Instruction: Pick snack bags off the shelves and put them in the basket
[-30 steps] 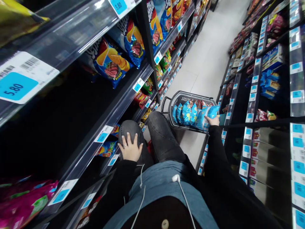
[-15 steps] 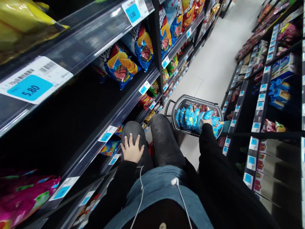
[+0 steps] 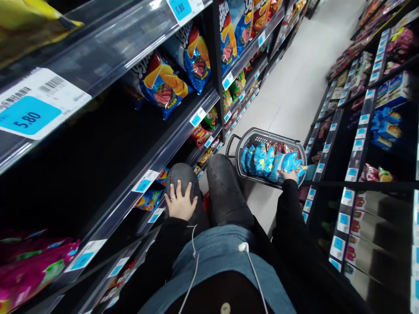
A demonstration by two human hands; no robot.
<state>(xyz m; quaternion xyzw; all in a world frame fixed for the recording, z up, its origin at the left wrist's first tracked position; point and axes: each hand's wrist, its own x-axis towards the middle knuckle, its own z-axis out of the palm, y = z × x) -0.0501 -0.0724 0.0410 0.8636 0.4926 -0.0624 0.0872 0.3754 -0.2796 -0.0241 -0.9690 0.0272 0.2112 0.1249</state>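
Resting on a shiny light-blue plastic snack bag (image 3: 276, 166), the right hand (image 3: 289, 175) is bending its fingers; whether they're gripping, nobody's telling from this angle! That bag is lying inside a long dark-grey plastic basket (image 3: 259, 139), crowding upright light-blue crinkled bags (image 3: 261, 158). Hard pressing could be crushing the contents; a loose hold this near the rim could be letting the bag slide out. The left hand (image 3: 180, 202), meanwhile, is spreading its fingers wide, holding nothing, covering a knee in dark-grey denim (image 3: 180, 171). And space is looking tight: black label-edged shelving (image 3: 369, 186) is flanking the basket's far end, while black clear-edged shelving (image 3: 170, 153) is hemming in the knee.
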